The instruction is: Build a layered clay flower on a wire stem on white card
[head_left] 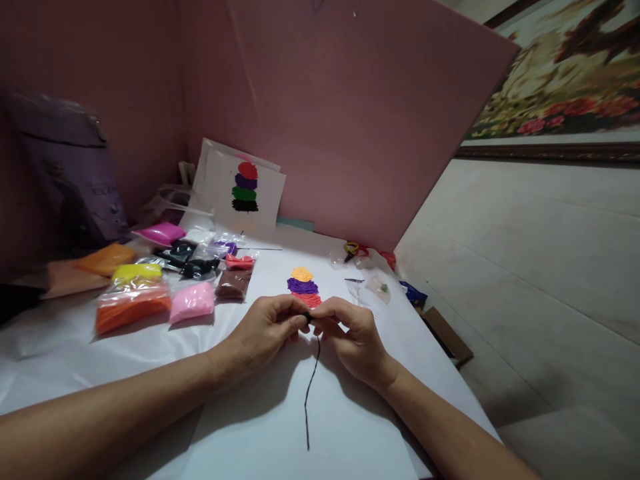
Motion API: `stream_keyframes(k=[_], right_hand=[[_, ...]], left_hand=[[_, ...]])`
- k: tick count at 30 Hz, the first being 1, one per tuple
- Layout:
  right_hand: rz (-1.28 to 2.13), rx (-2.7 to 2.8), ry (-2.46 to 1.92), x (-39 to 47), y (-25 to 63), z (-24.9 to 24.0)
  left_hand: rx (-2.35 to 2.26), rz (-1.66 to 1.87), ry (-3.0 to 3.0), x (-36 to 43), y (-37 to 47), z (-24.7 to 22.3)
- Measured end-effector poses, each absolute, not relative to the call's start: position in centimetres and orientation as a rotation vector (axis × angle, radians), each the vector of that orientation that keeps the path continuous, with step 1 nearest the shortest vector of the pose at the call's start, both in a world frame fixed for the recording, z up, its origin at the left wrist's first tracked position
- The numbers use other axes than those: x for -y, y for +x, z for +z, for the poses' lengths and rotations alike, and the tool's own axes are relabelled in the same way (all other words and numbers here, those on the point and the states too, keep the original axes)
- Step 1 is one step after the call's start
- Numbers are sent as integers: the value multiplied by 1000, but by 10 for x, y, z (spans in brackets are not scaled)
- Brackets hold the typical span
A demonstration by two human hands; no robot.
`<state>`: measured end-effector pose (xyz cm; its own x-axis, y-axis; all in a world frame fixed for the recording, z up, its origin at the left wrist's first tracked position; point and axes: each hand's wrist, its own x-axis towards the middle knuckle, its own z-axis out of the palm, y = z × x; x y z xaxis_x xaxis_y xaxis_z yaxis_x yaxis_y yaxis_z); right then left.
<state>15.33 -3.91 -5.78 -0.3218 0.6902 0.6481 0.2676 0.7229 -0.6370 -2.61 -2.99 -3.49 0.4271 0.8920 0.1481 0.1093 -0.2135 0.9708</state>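
My left hand (267,328) and my right hand (356,335) meet over a white sheet of paper (260,427). Between their fingertips is a small dark lump of modelling clay (308,317), pinched from both sides; it looks black or very dark green. Just beyond my fingers, the sheet bears textured clay patches: a yellow-orange one (302,274), a purple one (303,287) and a coral-red one (310,299), stacked one below another. My hands hide whatever lies under the red patch. From beneath them a thin dark line (307,400) runs toward me down the paper.
Several bags of coloured clay, among them a pink bag (193,302) and an orange bag (133,310), lie to the left. A card with stacked colour patches (265,193) leans at the back. Yellow-handled scissors (351,251) lie at the far right; a lilac bag (70,173) stands far left.
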Motion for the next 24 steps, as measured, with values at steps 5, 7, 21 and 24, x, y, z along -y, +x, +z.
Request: stream_keyframes(k=[5, 7, 21, 24], right_hand=[[482, 1899, -732, 39, 153, -57], [429, 1935, -746, 41, 152, -56], [299, 1961, -685, 41, 154, -49], [324, 1999, -691, 41, 153, -50]], left_hand=[[-916, 929, 1601, 28, -28, -33], [-904, 921, 1556, 27, -28, -35], [-833, 724, 1619, 25, -30, -37], [-855, 761, 1607, 25, -29, -36]])
